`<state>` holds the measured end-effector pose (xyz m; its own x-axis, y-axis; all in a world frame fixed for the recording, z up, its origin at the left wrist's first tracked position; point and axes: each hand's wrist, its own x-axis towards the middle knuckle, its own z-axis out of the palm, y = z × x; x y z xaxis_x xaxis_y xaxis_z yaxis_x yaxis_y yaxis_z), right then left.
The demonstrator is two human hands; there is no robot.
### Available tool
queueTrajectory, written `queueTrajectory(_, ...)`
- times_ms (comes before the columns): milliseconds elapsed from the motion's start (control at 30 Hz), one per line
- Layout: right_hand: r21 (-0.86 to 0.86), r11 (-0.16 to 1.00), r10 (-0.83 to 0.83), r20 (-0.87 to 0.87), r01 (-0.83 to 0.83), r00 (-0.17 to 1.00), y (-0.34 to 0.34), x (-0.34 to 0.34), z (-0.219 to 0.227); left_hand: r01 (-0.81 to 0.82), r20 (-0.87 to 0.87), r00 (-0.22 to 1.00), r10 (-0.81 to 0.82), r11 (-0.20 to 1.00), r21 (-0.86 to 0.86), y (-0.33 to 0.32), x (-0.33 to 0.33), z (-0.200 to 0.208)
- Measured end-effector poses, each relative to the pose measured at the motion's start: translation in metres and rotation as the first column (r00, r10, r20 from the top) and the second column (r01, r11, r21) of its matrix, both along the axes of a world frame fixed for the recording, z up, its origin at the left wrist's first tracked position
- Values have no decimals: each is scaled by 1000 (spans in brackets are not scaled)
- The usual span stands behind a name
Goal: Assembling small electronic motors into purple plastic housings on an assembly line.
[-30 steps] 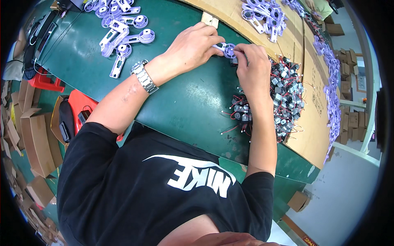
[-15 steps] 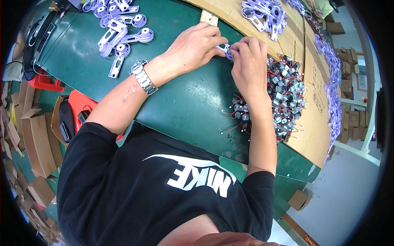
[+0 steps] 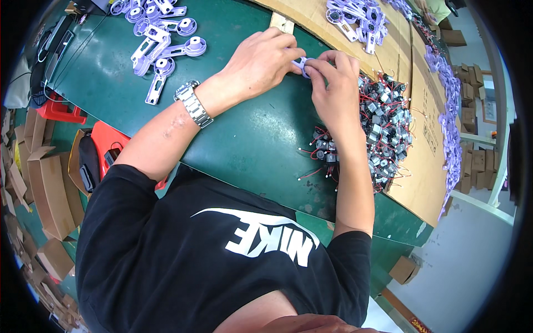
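A green table (image 3: 239, 139) fills the middle of the view, with a big sheet of brown cardboard (image 3: 422, 127) lying along its far side. The person sits close, in a black shirt, with a silver watch (image 3: 193, 104) on the left wrist. Both hands meet over the table. The left hand (image 3: 261, 61) and the right hand (image 3: 330, 89) pinch one small purple plastic part (image 3: 301, 62) between their fingertips, fingers curled in tight, so most of the part is hidden. Just beside the right hand lies a heap of little motors (image 3: 377, 133) with red and black wires. More purple parts (image 3: 161, 44) lie well apart on the left of the table, and another bunch (image 3: 361, 19) sits on the cardboard. To do this well, the person would likely need to hold the small part steady with one hand, work gently with the other, and keep the thin wires from getting caught or bent
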<state>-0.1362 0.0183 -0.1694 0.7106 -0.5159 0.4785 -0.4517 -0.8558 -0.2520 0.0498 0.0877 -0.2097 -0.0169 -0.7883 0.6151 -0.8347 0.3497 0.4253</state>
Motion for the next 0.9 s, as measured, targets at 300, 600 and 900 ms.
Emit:
queueTrajectory(300, 225, 954, -129, -279, 196, 952, -3, -24, 21, -62, 55, 997, 61, 998, 22, 0, 5, -1)
queueTrajectory(600, 173, 964, -148, -291, 204, 945, 0, -9, 4, -93, 70, 993, 90, 995, 35, 1, 6, 0)
queueTrajectory(900, 51, 994, -87, -158, 96, 984, 2, -7, 11, -138, 72, 988, 137, 990, 12, -1, 10, -1)
